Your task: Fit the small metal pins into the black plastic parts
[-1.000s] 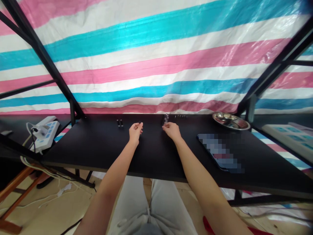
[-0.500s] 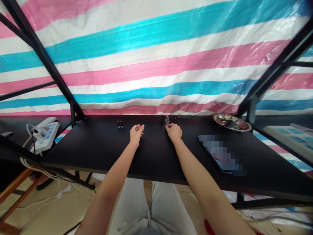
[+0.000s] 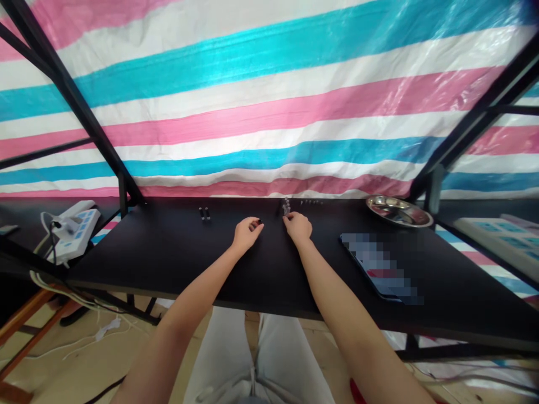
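Note:
My left hand [image 3: 248,233] hovers over the middle of the black table [image 3: 269,269], thumb and fingers curled together around a small dark piece [image 3: 259,221] whose kind is too small to tell. To its right, my right hand [image 3: 298,228] is closed in a pinch at the near end of a cluster of small, clear-silvery pieces [image 3: 287,205]. Its fingertips hide what they grip, if anything. Left of both hands, two short black cylinders with silvery ends [image 3: 204,214] lie side by side.
Several tiny shiny pieces [image 3: 311,202] line the back edge. A round metal dish [image 3: 399,212] sits at the back right, and a blurred-out flat object [image 3: 374,266] lies before it. Power strips [image 3: 80,233] are on the left. Black frame posts [image 3: 95,134] flank the table before a striped sheet.
My left hand has moved right, closer to my right hand, and a dark piece now shows at its fingertips. My right hand stays by the cluster. The view has shifted slightly.

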Tool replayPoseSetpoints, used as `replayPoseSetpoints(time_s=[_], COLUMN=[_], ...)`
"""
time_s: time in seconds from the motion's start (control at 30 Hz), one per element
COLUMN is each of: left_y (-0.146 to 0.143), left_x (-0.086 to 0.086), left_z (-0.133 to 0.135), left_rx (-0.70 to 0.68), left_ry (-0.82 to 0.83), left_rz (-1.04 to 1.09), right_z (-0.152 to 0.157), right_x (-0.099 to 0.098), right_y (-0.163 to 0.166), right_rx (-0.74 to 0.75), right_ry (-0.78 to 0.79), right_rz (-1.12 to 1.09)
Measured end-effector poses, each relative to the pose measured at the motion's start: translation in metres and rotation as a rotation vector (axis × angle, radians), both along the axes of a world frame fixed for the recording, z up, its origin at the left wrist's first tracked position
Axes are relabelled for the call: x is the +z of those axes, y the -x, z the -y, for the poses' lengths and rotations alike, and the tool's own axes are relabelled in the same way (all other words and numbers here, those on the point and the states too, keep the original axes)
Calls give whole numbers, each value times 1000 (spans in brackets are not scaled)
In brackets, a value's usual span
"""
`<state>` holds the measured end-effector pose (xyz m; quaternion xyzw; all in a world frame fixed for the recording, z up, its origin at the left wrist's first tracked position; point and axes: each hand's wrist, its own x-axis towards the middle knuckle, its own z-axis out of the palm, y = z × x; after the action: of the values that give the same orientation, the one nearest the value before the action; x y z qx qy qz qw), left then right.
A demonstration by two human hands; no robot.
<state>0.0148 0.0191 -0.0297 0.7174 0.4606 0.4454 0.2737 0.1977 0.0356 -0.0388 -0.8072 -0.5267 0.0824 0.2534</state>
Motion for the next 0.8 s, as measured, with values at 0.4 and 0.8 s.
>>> replayPoseSetpoints(time_s=[0.4, 0.8], left_y=[-61, -75], left_x=[0, -2], left_z=[-30, -39], left_rx=[156, 208], left_ry=[159, 93], left_rz=[-169, -398], right_z=[13, 24], right_x=[9, 18], right_y=[4, 9], right_rx=[40, 73], right_ry=[10, 104], right_rz=[41, 132])
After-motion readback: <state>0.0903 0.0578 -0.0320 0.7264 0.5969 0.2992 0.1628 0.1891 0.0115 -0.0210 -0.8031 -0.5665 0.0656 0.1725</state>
